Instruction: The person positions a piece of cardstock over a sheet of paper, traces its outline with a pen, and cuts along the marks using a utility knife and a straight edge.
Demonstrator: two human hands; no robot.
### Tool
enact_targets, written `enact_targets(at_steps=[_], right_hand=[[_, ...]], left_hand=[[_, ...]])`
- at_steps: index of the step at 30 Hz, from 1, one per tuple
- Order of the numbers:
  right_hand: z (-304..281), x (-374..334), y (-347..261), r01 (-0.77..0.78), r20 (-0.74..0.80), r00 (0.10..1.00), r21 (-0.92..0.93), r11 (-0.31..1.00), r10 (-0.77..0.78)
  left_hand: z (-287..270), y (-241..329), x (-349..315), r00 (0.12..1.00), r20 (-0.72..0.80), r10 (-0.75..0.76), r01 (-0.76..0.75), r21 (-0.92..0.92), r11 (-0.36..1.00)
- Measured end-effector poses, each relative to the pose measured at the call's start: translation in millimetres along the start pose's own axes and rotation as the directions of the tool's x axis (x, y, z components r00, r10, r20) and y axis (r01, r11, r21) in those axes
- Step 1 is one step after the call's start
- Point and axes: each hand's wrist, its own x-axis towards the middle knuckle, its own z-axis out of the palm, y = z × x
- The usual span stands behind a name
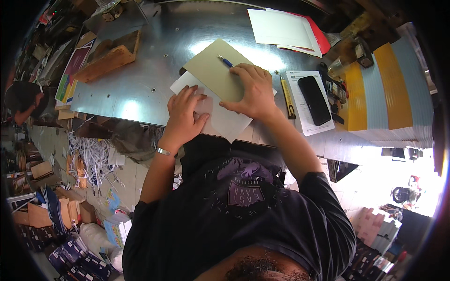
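Over the near edge of the metal table, my left hand [186, 113] rests with fingers spread on a sheet of white paper [229, 124]. My right hand [253, 91] lies to its right, thumb stretched over the paper and the other fingers bent. A blue pen [227, 62] with a silver end sticks out from under those bent fingers, pointing up and left; the rest of it is hidden by the hand. Beneath both hands is a flat greenish-beige board or folder [211, 61], partly covered by the white paper.
Right of my hands lie a yellow cutter knife [287, 96] and a black phone [314, 100] on printed sheets. White papers and a red envelope [318, 37] sit at the far right. A wooden block [105, 63] stands at the left. Yellow and blue stacks [393, 89] line the right edge.
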Motion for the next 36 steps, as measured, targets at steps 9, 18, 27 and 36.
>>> enact_targets(at_steps=[9, 18, 27, 36], right_hand=[[15.4, -9.3, 23.0, -0.129, 0.156, 0.974, -0.207, 0.970, 0.163], [-2.0, -5.3, 41.6, 0.017, 0.027, 1.000, -0.107, 0.994, -0.014], [13.7, -26.4, 30.2, 0.104, 0.099, 0.990, -0.048, 0.993, -0.099], [11.9, -28.5, 29.3, 0.119, 0.115, 0.987, -0.030, 0.992, -0.115]], left_hand=[[-18.7, -20.0, -1.9, 0.987, 0.107, -0.117, 0.123, -0.050, 0.991], [-24.7, -42.5, 14.0, 0.983, 0.095, -0.155, 0.163, -0.091, 0.982], [-15.3, -32.6, -2.0, 0.996, -0.018, -0.083, 0.082, -0.031, 0.996], [-13.0, -32.2, -3.2, 0.990, -0.043, -0.132, 0.130, -0.039, 0.991]])
